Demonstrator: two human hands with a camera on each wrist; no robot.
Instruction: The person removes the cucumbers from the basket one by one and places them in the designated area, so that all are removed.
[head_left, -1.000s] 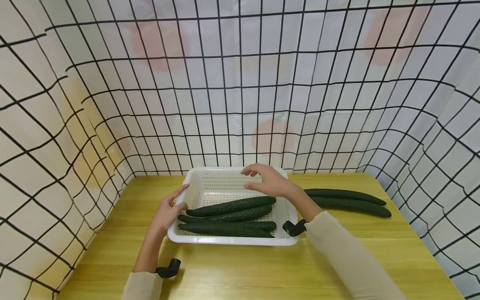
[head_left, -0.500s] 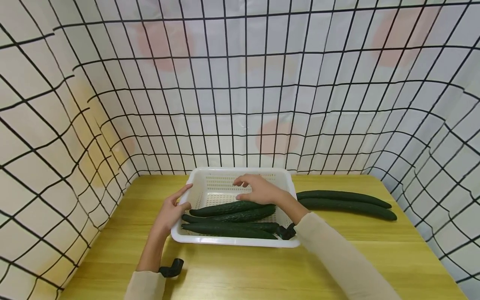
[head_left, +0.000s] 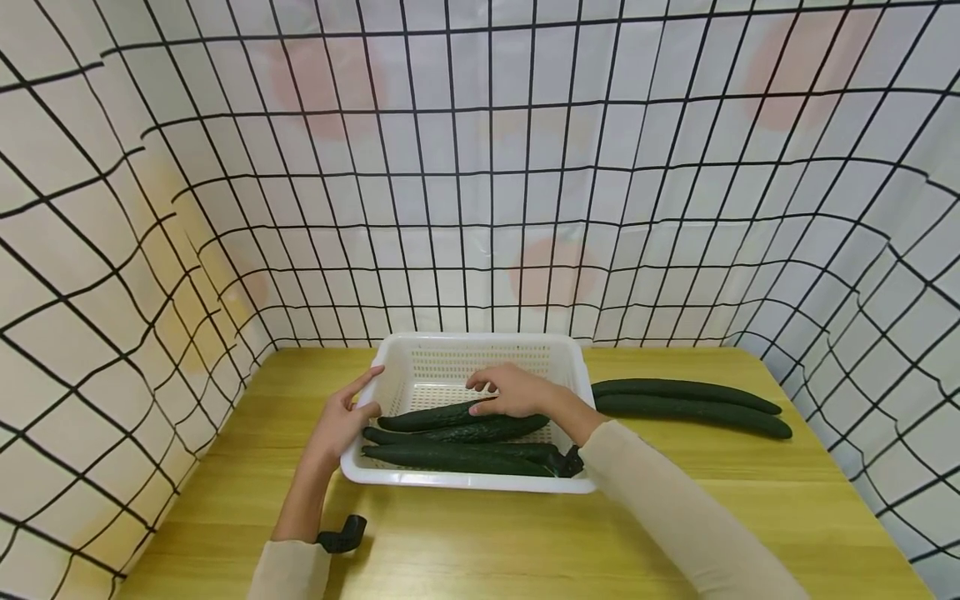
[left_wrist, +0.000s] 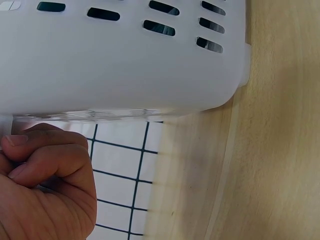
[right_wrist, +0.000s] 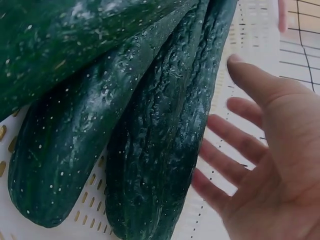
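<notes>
White plastic basket [head_left: 465, 481]: L hand [head_left: 340, 423] gripping its L edge, R hand [head_left: 516, 392] relaxed, nr cukes [head_left: 468, 431] inside.

Booth-like work station, screened at back and both sides; type of building beyond cannot be told. Pale sheeting [head_left: 472, 200] with blurry pink and yellow blotches makes the walls, crossed by a black grid [head_left: 490, 108]. Wood-grain bench [head_left: 465, 550] between them, far edge close to the back. Black device [head_left: 348, 534] at the left wrist suggests a recording set-up.
</notes>
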